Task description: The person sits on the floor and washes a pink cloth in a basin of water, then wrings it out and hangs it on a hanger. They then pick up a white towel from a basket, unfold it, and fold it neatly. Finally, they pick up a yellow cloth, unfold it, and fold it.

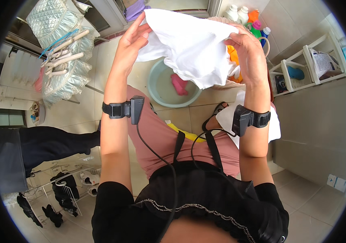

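Note:
Both of my hands hold up a white cloth [188,45], spread between them. My left hand [135,38] grips its left edge, fingers partly behind the fabric. At the right edge, my right hand [247,50] pinches the cloth between thumb and fingers. Below the cloth, a light blue plastic basin [154,91] on the floor holds water and a pink cloth [179,85]. A woven basket [221,84] with orange and white fabric stands behind my right hand, partly hidden. Another white cloth [274,127] lies over my right thigh, and a yellow item [191,136] is between my legs.
Detergent bottles [243,14] stand at the back right, near a white shelf rack [308,57]. Hangers [66,60] rest on a quilted cover [51,24] at the left. Another person's leg [57,144] is at the left, above a metal shoe rack [42,193].

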`<act>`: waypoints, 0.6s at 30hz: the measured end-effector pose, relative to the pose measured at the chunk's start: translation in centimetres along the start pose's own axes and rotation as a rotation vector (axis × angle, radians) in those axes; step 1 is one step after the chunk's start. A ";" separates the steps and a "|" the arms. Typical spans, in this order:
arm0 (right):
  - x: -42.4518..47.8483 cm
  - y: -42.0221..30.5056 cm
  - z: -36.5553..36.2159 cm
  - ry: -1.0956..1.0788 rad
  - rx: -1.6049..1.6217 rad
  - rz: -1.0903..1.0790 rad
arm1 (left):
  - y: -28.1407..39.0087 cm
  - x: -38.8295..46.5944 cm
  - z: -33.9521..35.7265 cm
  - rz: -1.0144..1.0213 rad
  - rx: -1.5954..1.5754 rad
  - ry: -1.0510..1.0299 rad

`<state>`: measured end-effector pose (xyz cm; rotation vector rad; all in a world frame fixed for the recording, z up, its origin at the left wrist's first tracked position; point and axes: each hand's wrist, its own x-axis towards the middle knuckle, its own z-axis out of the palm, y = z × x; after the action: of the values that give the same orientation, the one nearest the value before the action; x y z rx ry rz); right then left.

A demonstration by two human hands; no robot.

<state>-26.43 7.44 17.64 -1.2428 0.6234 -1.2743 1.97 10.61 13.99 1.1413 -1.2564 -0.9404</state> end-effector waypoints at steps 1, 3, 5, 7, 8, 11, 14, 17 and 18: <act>0.1 0.0 0.1 0.009 -0.039 -0.020 | -0.7 0.1 -0.2 -0.048 -0.002 0.000; 0.7 0.0 0.5 0.020 -0.108 -0.061 | -3.2 -0.3 -0.3 -0.151 0.053 0.016; 0.9 0.0 0.6 0.020 -0.141 -0.031 | -6.8 -1.1 -0.5 -0.266 0.119 0.000; 1.0 -0.3 0.7 0.038 -0.189 -0.021 | -9.0 -2.9 1.1 -0.468 0.178 -0.020; 0.9 -0.2 0.6 0.043 -0.185 -0.031 | -9.7 -4.0 1.9 -0.588 0.186 -0.104; 0.6 -0.6 0.3 0.061 -0.149 -0.045 | -11.0 -7.3 4.3 -0.839 0.197 -0.397; 0.2 -0.9 0.0 0.063 -0.010 -0.043 | -10.8 -9.2 7.0 -0.785 0.231 -0.450; -0.2 -1.3 0.2 0.085 0.032 -0.029 | -11.7 -8.5 5.7 -0.826 -0.143 -0.356; -0.2 -1.4 -0.1 0.117 -0.020 -0.020 | -12.2 -8.1 4.9 -0.855 -0.299 -0.335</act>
<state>-27.05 7.83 18.84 -1.1995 0.7105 -1.3674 -2.96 15.37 0.17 1.3246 -0.8072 -1.9484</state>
